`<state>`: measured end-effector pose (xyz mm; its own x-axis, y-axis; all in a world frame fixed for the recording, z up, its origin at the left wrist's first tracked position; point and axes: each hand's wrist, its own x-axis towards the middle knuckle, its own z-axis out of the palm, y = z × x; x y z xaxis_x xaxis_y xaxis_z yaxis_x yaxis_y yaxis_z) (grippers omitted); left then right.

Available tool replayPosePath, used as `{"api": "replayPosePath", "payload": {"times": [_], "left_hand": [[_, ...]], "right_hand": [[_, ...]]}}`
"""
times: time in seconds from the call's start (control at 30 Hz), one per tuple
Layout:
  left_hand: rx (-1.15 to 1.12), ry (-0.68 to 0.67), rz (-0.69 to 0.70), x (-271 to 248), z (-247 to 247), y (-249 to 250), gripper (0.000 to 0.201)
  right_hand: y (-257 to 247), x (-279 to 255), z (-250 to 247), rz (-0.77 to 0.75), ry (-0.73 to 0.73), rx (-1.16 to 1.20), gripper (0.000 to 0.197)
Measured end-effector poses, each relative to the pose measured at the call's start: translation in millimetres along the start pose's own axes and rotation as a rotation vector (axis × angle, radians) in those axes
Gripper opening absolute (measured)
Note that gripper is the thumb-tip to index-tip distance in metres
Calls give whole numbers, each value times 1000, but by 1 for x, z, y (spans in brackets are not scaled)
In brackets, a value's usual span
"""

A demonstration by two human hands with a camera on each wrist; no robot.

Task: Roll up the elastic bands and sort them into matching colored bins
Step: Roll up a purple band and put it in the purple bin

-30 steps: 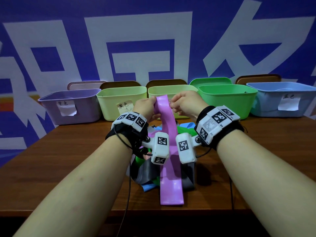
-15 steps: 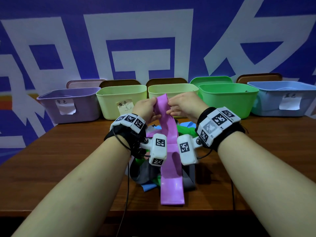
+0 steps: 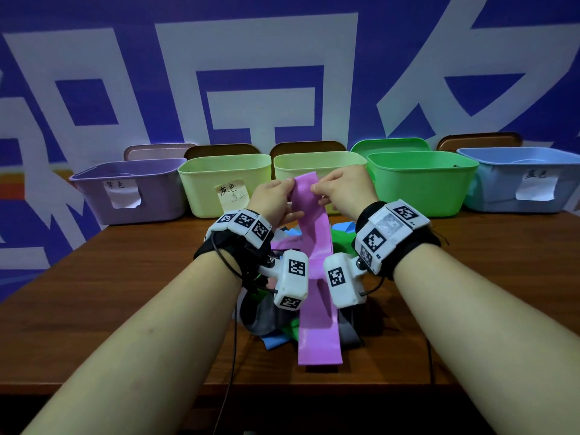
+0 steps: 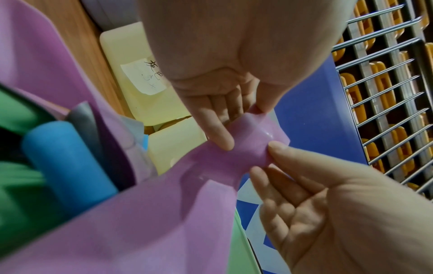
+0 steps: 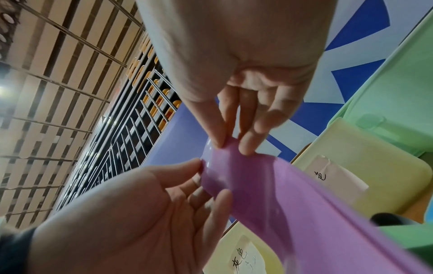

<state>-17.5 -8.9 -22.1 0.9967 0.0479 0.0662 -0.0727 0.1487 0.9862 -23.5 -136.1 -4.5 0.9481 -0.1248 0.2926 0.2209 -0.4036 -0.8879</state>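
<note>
Both hands raised above the brown wooden counter (image 3: pixel 125 277), pinching the top end of a long purple elastic band (image 3: pixel 314 246). Left hand (image 3: pixel 273 199) with thumb and fingers (image 4: pixel 220 137) closed on the left edge of the band's top; right hand (image 3: pixel 342 189) with thumb and fingers (image 5: pixel 246 140) nipping the right edge. Compared with a second ago, top edge now curled over into a first small fold between the fingertips, plain in both wrist views, where before it stood flat and upright. Hands sitting slightly higher and closer together than earlier. Judged meaning: rolling just begun, only the first turn formed, nearly the whole strip left to wind.

Rest of the band hanging down between the wrists, its lower end lying over a loose pile of grey, blue and green elastic bands (image 3: pixel 266 321) near the counter's front edge. Behind, a row of plastic bins: lilac bin (image 3: pixel 94 196) at far left, two pale yellow-green bins (image 3: pixel 204 196), a bright green bin (image 3: pixel 423 189), a light blue bin (image 3: pixel 502 202) at far right. Likely destination once rolled: the lilac bin, well to the left of the hands. Risk worth noting: slippery springy material, prone to unrolling if the pinch loosens.
</note>
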Motion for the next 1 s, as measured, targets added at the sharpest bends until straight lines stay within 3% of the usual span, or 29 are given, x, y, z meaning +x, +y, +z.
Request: {"api": "replayPosePath", "payload": {"times": [0.1, 0.33, 0.53, 0.77, 1.0], "left_hand": [[10, 3, 13, -2, 1, 1, 27], [47, -13, 30, -6, -2, 1, 23], [48, -22, 40, -9, -1, 3, 20], [37, -19, 66, -7, 4, 4, 23], [92, 1, 84, -2, 7, 2, 28]], "right_hand": [[-4, -3, -4, 0, -40, 2, 23], [-9, -9, -12, 79, -290, 69, 15], [-5, -8, -13, 154, -273, 169, 23], [-8, -8, -14, 107, -154, 152, 23], [-9, -7, -16, 42, -180, 79, 25]]}}
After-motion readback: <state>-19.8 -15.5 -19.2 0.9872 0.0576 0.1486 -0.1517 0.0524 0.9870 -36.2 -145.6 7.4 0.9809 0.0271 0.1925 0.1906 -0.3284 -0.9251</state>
